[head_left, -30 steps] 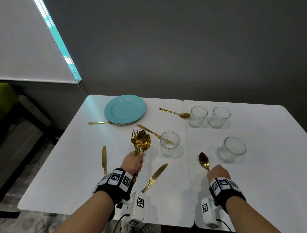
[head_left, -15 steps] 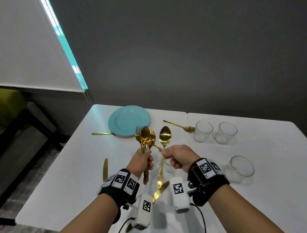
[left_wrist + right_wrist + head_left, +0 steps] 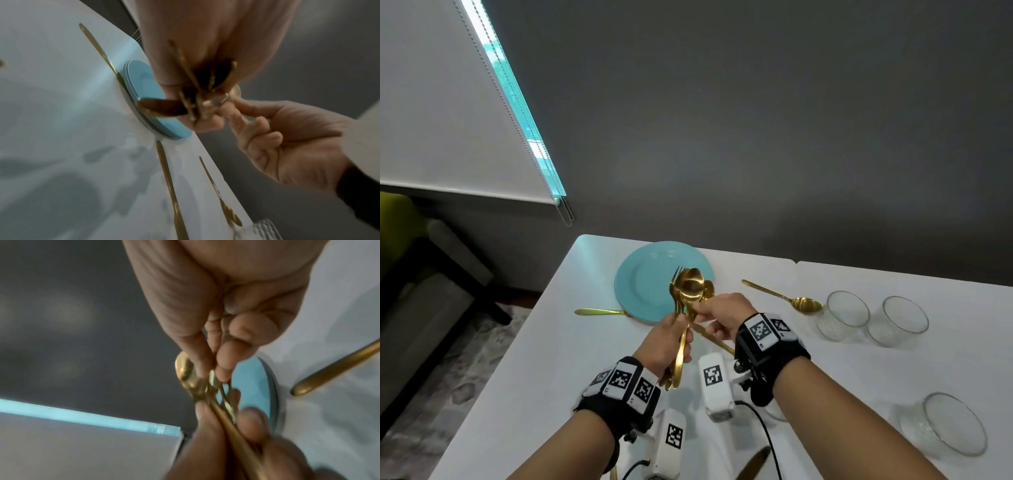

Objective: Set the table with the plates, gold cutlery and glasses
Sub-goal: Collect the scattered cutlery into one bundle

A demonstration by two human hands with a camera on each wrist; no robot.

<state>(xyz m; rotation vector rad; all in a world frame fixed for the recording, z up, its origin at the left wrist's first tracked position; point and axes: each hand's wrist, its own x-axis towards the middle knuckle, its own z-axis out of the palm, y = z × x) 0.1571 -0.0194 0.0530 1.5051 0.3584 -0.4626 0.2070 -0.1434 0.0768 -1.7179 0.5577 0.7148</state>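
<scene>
While the left hand (image 3: 666,337) clamps a fanned bundle of gold spoons and forks (image 3: 686,301) above the stacked turquoise plates (image 3: 643,284), the right hand (image 3: 726,317) pinches a spoon neck into it. Loosely fanned handles could slip and clatter onto the white worktop (image 3: 544,349) if either grip eases.
</scene>
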